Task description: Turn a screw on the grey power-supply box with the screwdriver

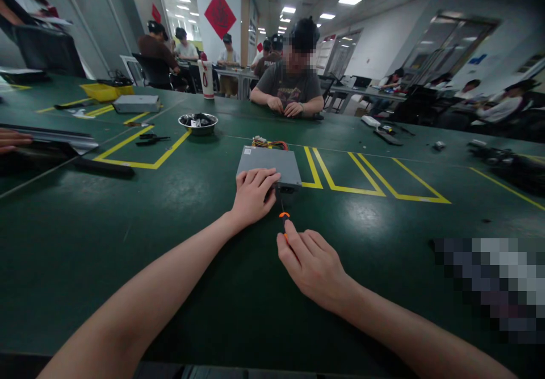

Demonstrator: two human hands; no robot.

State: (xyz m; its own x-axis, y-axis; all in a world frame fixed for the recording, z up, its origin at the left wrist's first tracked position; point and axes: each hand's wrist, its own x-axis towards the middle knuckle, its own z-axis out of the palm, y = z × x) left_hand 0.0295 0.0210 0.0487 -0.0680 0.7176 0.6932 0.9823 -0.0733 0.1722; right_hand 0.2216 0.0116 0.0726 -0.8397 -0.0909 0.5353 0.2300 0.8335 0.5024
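Note:
A grey metal computer power supply (269,162) lies on the green table (204,311) in front of me, its bundle of coloured cables (272,144) at the far side. My left hand (254,196) rests over its near left corner, fingers curled across the top and front edge. Closed around the handle of a screwdriver (284,215) with orange and black parts is my right hand (313,262). The screwdriver's thin shaft points at the near face of the power supply, beside the socket. Whether its tip touches a screw is too small to tell.
A metal bowl (198,123) of dark parts stands beyond, to the left. Further left are a second grey box (137,104) and a yellow tray (106,91). Yellow tape outlines (353,192) mark the table. A person (289,78) sits opposite; black cables (506,160) lie right.

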